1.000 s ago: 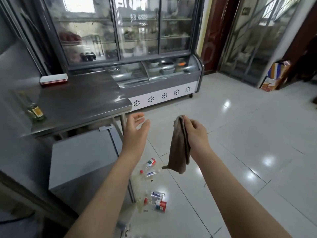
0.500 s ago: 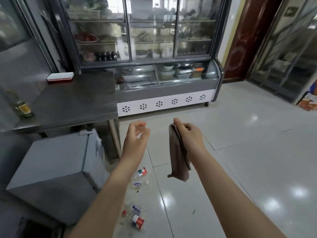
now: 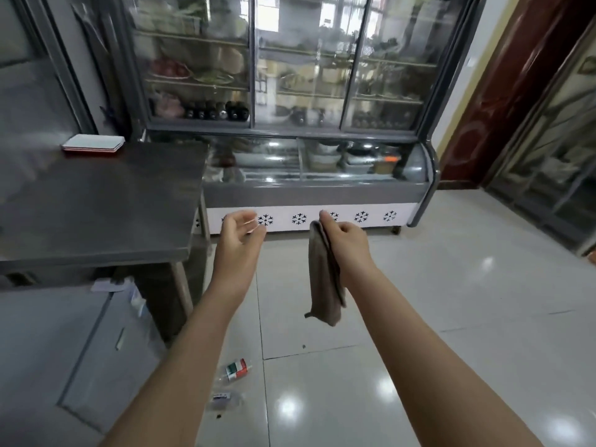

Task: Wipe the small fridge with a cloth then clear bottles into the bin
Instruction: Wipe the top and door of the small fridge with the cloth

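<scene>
Since the earlier frames the head view has swung left and drawn closer to the display cooler (image 3: 316, 191), which now fills the top of the picture; only two bottles show on the floor where four lay before, and the green bottle on the steel table (image 3: 96, 204) has dropped out of sight; the arms hold much the same pose as half a second ago. Head view: right hand (image 3: 346, 245) pinches the top edge of the brown cloth (image 3: 324, 285) between thumb and fingers, the cloth hanging limp and folded, touching nothing below; left hand (image 3: 240, 243) is raised beside it, fingers loosely curled, holding nothing; small fridge (image 3: 64, 366) sits low at the left, partly under the table, well apart from both hands; one bottle with a red and green label (image 3: 238, 370) lies on the tiles just beside the fridge, a clear bottle (image 3: 225, 398) near it; stacked red and white trays (image 3: 93, 145) rest on the table's far corner; no bin in view. Judgement: the wiping step is only being set up, cloth in hand but not yet on the fridge; next move calls for lowering and turning left, spreading the cloth flat against the fridge top; bottles wait until after.
</scene>
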Demonstrator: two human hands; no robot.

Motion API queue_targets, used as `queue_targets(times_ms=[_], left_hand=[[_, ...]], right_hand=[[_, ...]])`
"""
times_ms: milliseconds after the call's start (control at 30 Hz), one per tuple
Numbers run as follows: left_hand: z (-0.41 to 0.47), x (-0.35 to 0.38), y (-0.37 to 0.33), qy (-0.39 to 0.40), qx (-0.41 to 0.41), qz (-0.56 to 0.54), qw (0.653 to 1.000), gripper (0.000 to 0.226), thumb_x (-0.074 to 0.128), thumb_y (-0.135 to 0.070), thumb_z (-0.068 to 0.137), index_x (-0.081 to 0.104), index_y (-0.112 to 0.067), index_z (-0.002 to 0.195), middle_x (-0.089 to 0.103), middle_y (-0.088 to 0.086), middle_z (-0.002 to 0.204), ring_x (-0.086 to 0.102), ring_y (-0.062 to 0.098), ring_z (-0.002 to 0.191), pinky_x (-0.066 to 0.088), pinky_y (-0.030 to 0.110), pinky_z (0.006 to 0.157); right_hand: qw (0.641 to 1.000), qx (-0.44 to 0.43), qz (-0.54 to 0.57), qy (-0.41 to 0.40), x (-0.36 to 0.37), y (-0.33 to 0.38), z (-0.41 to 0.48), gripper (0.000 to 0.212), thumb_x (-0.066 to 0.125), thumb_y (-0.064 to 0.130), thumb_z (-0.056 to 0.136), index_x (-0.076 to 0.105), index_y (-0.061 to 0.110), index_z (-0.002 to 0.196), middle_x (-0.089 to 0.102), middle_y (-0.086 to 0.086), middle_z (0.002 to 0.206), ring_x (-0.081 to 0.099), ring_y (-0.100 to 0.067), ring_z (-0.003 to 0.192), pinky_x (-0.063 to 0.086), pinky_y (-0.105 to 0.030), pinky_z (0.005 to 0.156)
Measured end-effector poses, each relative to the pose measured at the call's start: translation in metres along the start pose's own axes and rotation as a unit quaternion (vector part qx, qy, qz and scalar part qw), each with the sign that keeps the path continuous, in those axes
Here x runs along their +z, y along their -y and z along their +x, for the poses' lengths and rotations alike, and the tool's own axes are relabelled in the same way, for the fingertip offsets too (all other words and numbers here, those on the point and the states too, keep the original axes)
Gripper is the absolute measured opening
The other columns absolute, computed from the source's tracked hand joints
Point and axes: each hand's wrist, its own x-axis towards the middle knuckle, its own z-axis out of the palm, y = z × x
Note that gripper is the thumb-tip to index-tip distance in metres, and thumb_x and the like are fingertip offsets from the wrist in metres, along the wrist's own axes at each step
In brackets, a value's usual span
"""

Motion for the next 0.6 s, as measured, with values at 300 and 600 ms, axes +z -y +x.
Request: queue_targets(times_ms=[300, 600], left_hand=[[0.108, 0.046, -0.024, -0.077, 0.093, -0.003, 0.993, 0.016, 0.054, -0.011, 0.091, 0.050, -0.020, 0.103, 0.056, -0.006, 0.106, 0.054, 0.008, 0.103, 0.042, 0.029, 0.096], [0.195, 0.096, -0.017, -0.253, 0.093, 0.012, 0.963, 0.019, 0.053, -0.013, 0.092, 0.050, -0.031, 0.094, 0.056, -0.015, 0.102, 0.052, -0.009, 0.093, 0.043, 0.026, 0.091]], right_hand=[[0.994, -0.071, 0.017, 0.076, 0.012, 0.057, 0.134, 0.057, 0.058, 0.051, 0.086, 0.055, -0.005, 0.075, 0.050, -0.009, 0.067, 0.047, -0.018, 0.062, 0.037, -0.026, 0.058], [0.962, -0.115, 0.030, 0.246, 0.048, 0.085, 0.271, 0.053, 0.058, 0.051, 0.086, 0.062, -0.002, 0.084, 0.059, -0.022, 0.069, 0.055, -0.021, 0.064, 0.040, -0.029, 0.060]])
